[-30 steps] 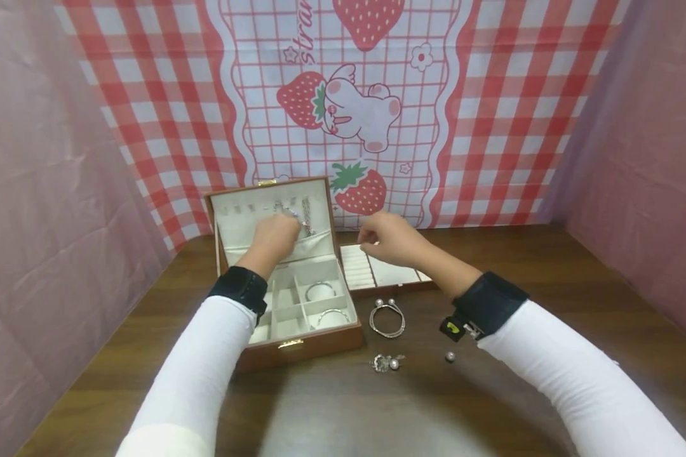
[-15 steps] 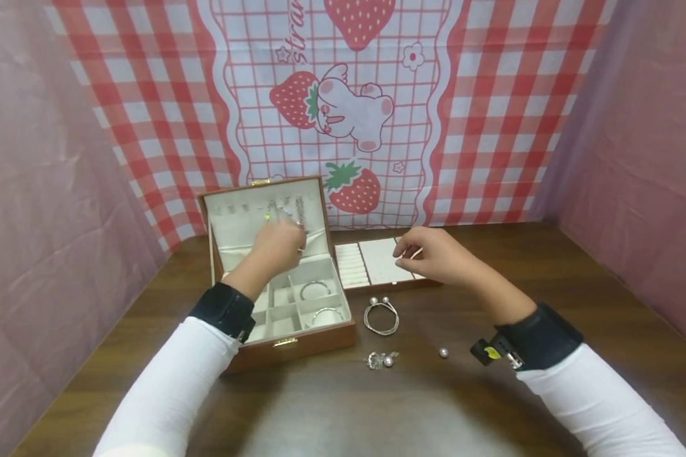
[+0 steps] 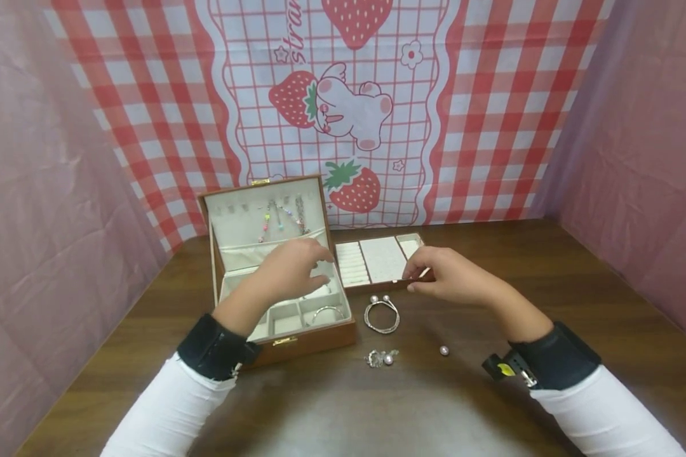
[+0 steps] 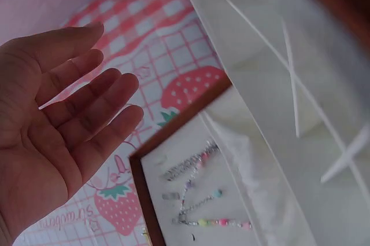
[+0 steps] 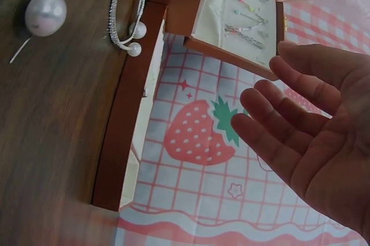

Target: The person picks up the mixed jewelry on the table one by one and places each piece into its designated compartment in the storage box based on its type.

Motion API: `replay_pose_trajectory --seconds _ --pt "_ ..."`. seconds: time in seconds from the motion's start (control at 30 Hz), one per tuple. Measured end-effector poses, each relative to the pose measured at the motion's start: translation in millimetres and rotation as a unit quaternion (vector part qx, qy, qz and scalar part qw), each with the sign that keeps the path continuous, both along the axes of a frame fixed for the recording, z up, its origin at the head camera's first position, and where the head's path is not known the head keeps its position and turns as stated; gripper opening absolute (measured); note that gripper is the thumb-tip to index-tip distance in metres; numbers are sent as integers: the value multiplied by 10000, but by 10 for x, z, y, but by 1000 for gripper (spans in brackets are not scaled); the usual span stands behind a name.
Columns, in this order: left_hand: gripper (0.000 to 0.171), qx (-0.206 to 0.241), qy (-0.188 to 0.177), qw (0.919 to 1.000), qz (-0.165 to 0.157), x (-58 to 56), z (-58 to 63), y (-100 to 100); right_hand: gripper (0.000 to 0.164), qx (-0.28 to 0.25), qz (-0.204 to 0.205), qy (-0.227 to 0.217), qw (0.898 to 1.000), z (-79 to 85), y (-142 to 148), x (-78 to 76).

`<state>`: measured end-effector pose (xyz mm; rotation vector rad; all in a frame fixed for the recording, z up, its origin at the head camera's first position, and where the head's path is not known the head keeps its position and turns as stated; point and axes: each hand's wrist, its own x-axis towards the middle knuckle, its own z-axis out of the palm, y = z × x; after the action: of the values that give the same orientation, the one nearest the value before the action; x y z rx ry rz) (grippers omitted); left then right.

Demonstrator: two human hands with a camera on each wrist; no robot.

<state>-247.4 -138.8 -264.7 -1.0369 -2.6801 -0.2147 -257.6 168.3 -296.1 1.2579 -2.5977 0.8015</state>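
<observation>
My left hand (image 3: 290, 271) is over the brown jewelry box (image 3: 314, 337), thumb and fingers apart with nothing between them. Inside the box's raised lid hang a colorful beaded chain (image 3: 266, 223) and a silver chain (image 3: 300, 212). A silver bangle (image 3: 327, 312) lies in a front compartment; my left hand partly hides another behind it. My right hand (image 3: 448, 273) hovers by the front right of a low tray (image 3: 382, 260), fingers loosely bent and holding nothing. Nearer me on the table lie a silver bangle with two pearls (image 3: 382, 316) and a pearl stud earring (image 5: 46, 14).
Close to the box's front right corner sits a small cluster of silver jewelry with a pearl (image 3: 376, 359). The tray has ring rolls (image 3: 352, 263) on its left. A strawberry-print cloth (image 3: 349, 82) hangs behind the wooden table (image 3: 549, 279).
My left hand has come down from the lid toward me, and the beaded chain now shows hanging there. My right hand has moved right and lower, uncovering the tray's far right section.
</observation>
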Motion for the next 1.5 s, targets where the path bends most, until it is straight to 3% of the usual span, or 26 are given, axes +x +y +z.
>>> replay_pose_trajectory --seconds 0.23,0.4,0.63,0.77,0.93,1.13,1.37,1.5 --pt "33 433 1 9988 -216 189 -127 49 14 263 -42 30 9996 -41 70 64" --pt "37 566 -119 9981 -197 235 -218 104 17 368 -116 -29 9993 -84 119 111" --pt "42 679 -149 9956 -624 299 -346 230 18 476 -99 -172 9987 -158 181 153" --pt "44 664 -258 9948 -726 330 -407 316 19 491 107 -158 9986 -223 184 155" --pt "44 520 -314 9952 -763 351 -470 418 19 508 323 -136 9981 -302 155 139" --pt "38 48 -348 9969 -708 346 -545 560 19 558 277 -96 9980 -334 148 125" --pt "26 -566 194 9959 -676 285 -578 797 20 614 90 -99 9980 -314 188 130" --pt "28 -661 -80 9960 -594 195 -624 934 21 599 97 -167 9980 -296 193 122"
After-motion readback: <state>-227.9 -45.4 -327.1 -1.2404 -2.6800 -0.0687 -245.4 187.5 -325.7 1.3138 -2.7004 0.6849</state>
